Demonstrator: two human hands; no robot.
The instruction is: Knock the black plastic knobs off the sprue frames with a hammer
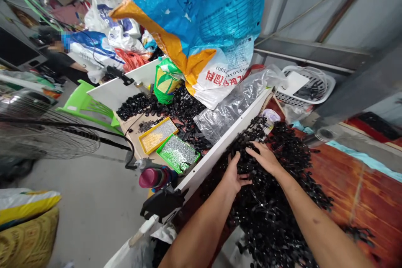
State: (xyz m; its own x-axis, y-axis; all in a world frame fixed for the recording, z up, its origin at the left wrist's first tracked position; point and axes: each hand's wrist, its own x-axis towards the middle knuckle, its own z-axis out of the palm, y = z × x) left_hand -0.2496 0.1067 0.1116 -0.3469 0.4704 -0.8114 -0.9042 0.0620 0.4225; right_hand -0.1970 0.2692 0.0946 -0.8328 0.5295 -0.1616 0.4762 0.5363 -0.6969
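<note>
Both of your hands rest palm-down, fingers spread, side by side on the parts pile (270,217), clasping nothing. Your left hand (234,174) is nearer the board (216,153) than your right hand (266,158). The pile runs lengthwise against the board, and bare table (361,192) lies open on the side away from it.

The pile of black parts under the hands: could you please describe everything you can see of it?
The pile of black parts is a loose heap of small, plastic-looking pieces, tangled together. It lies on the red-brown table, running along the white board at its left edge. The left hand and right hand rest palm down on its far part.
</note>
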